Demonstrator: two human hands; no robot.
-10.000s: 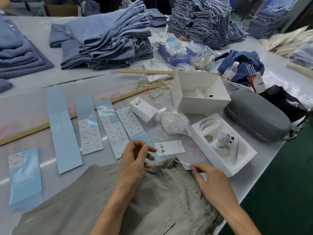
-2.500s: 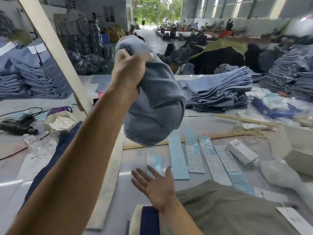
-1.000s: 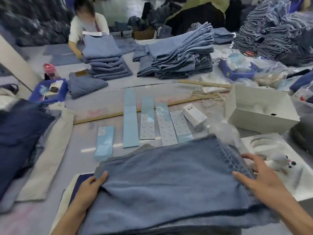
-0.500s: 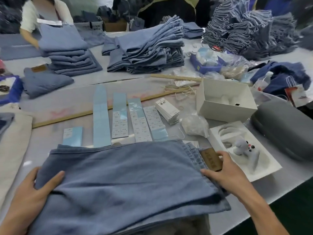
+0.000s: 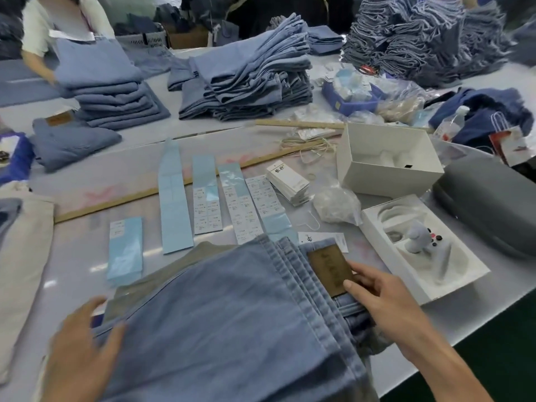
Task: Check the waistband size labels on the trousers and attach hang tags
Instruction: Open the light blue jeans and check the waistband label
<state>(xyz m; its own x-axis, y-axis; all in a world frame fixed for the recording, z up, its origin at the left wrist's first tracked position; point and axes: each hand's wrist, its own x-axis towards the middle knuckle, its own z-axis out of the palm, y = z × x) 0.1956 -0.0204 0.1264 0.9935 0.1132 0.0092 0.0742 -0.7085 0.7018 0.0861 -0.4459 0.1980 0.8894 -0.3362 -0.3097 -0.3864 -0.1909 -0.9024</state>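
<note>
Folded blue denim trousers (image 5: 232, 323) lie in front of me on top of a grey-green pair (image 5: 179, 265). Their waistband points right, with a brown leather patch (image 5: 329, 268) showing. My right hand (image 5: 380, 297) lies on the waistband, its fingers touching the patch. At the trousers' left edge my left hand (image 5: 78, 352) rests flat and blurred. A loose white hang tag (image 5: 322, 237) lies just beyond the waistband. A stack of hang tags (image 5: 287, 178) sits further back, beside strips of size stickers (image 5: 240, 204).
An open white box (image 5: 388, 161), a tray with a white controller (image 5: 420, 245) and a grey case (image 5: 493, 204) stand to the right. A clear bag (image 5: 336, 204) and wooden rulers (image 5: 139, 195) lie nearby. Stacks of blue trousers (image 5: 246, 76) fill the far side, where a person (image 5: 52, 30) works.
The blue trousers have shifted right and turned a little. My right hand has slid onto the leather patch, and my left hand has moved right along the trousers' left edge.
</note>
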